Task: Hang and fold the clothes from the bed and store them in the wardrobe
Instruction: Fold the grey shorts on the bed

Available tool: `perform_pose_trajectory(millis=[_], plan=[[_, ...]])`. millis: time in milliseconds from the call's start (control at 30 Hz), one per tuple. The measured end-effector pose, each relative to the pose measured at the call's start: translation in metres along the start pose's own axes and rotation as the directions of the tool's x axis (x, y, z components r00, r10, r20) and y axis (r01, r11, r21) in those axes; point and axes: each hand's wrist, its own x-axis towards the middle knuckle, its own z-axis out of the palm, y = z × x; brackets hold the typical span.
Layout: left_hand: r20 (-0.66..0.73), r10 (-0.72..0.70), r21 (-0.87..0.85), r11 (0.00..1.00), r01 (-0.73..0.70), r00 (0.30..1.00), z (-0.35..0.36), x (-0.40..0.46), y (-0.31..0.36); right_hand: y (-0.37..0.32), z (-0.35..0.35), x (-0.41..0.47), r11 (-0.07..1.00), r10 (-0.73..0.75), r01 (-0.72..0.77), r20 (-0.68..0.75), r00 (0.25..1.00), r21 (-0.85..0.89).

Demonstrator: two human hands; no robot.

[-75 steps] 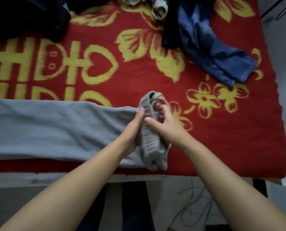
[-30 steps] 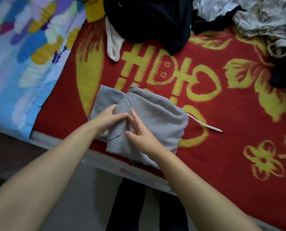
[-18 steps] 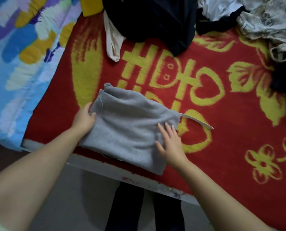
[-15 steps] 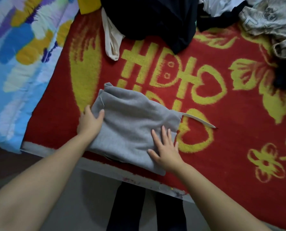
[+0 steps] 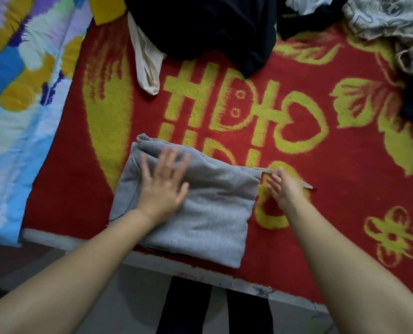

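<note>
A red blanket with yellow flowers, hearts and lettering is covering the bed, spreading beneath and beyond both hands. Out past the left hand, a quilt in blue, white, yellow and purple is lying along the blanket's edge and draping over the mattress side. Nearer than the right hand, the bed's pale rim is running diagonally across the view. Below it, a grey floor is showing, darkening to brown under the quilt. Soft, dim light is falling evenly.
</note>
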Motion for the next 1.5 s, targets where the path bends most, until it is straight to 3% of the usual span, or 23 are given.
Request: perform_pose_trajectory(millis=[67,167,233,267,300,367,400,433,467,500,533,567,633,733,767,833,867,933,1000,1167,1300,1367,1500], plan=[[0.117,0.136,0.025,0.990,-0.140,0.984,0.007,0.009,0.020,-0.017,0.014,0.008,0.962,0.114,-0.131,0.083,0.990,0.238],[0.274,0.011,0.055,0.998,-0.027,0.962,0.024,0.019,0.019,-0.047,0.039,0.002,0.905,0.095,-0.154,0.165,0.982,0.397],[0.299,-0.079,0.050,0.997,0.067,0.951,0.027,0.025,0.010,-0.066,0.056,-0.018,0.964,-0.113,0.058,0.201,0.973,0.260],[0.310,-0.115,0.039,0.993,0.109,0.944,0.025,0.027,0.007,-0.072,0.064,-0.032,0.956,-0.290,0.270,0.234,0.928,0.116],[0.309,-0.146,0.027,0.989,0.145,0.940,0.021,0.029,0.003,-0.074,0.069,-0.049,0.861,-0.471,0.507,0.316,0.823,-0.036],[0.261,-0.192,-0.036,0.978,0.208,0.946,0.008,0.027,-0.003,-0.056,0.074,-0.081,0.453,-0.627,0.870,0.625,0.466,-0.194],[0.211,-0.227,-0.098,0.963,0.252,0.951,-0.001,0.021,-0.007,-0.039,0.073,-0.095,0.186,-0.542,0.959,0.792,0.281,-0.213],[0.151,-0.282,-0.171,0.937,0.306,0.947,-0.009,0.015,-0.010,-0.020,0.070,-0.102,-0.103,-0.368,0.974,0.918,0.150,-0.200],[0.100,-0.359,-0.240,0.896,0.373,0.928,-0.015,0.007,-0.012,0.000,0.063,-0.103,-0.368,-0.144,0.920,0.985,0.090,-0.138],[0.067,-0.448,-0.301,0.843,0.446,0.891,-0.021,-0.002,-0.014,0.016,0.056,-0.102,-0.533,0.075,0.845,0.993,0.096,-0.042],[0.051,-0.532,-0.347,0.784,0.515,0.845,-0.027,-0.012,-0.013,0.026,0.049,-0.102,-0.591,0.243,0.806,0.960,0.137,0.035],[0.042,-0.585,-0.369,0.744,0.556,0.810,-0.033,-0.022,-0.009,0.030,0.042,-0.101,-0.590,0.331,0.804,0.930,0.160,0.072],[0.002,-0.561,-0.329,0.781,0.530,0.828,-0.040,-0.038,0.012,0.022,0.035,-0.104,-0.535,0.357,0.839,0.927,0.118,0.100],[-0.010,-0.408,-0.166,0.901,0.401,0.913,-0.037,-0.048,0.070,-0.004,0.031,-0.093,-0.519,0.153,0.833,0.979,-0.133,0.194],[0.014,-0.408,-0.136,0.904,0.406,0.913,-0.030,-0.047,0.092,-0.013,0.031,-0.086,-0.542,0.102,0.819,0.982,-0.162,0.191],[0.064,-0.534,-0.119,0.834,0.538,0.843,-0.011,-0.043,0.129,-0.024,0.034,-0.065,-0.646,0.130,0.740,0.983,-0.132,0.185],[0.106,-0.634,-0.130,0.755,0.643,0.766,0.000,-0.042,0.141,-0.026,0.037,-0.051,-0.702,0.189,0.683,0.977,-0.095,0.202],[0.171,-0.777,-0.136,0.590,0.796,0.605,0.024,-0.048,0.151,-0.024,0.041,-0.019,-0.763,0.307,0.611,0.950,0.055,0.211],[0.177,-0.786,-0.110,0.582,0.806,0.592,0.047,-0.060,0.152,-0.018,0.046,0.008,-0.768,0.323,0.615,0.938,0.127,0.181],[0.085,-0.799,-0.056,0.592,0.804,0.595,0.063,-0.058,0.151,-0.011,0.050,0.024,-0.830,0.285,0.512,0.957,0.047,0.221],[0.065,-0.801,-0.046,0.593,0.804,0.594,0.046,-0.055,0.182,-0.020,0.020,0.021,-0.764,0.483,0.374,0.850,-0.209,0.526],[0.170,-0.783,-0.051,0.599,0.799,0.598,0.044,-0.049,0.209,-0.025,0.019,0.026,-0.752,0.576,0.270,0.799,-0.172,0.601],[0.370,-0.796,0.066,0.536,0.841,0.478,0.060,-0.030,0.223,-0.014,0.041,0.025,-0.809,0.546,0.224,0.836,-0.054,0.543]])
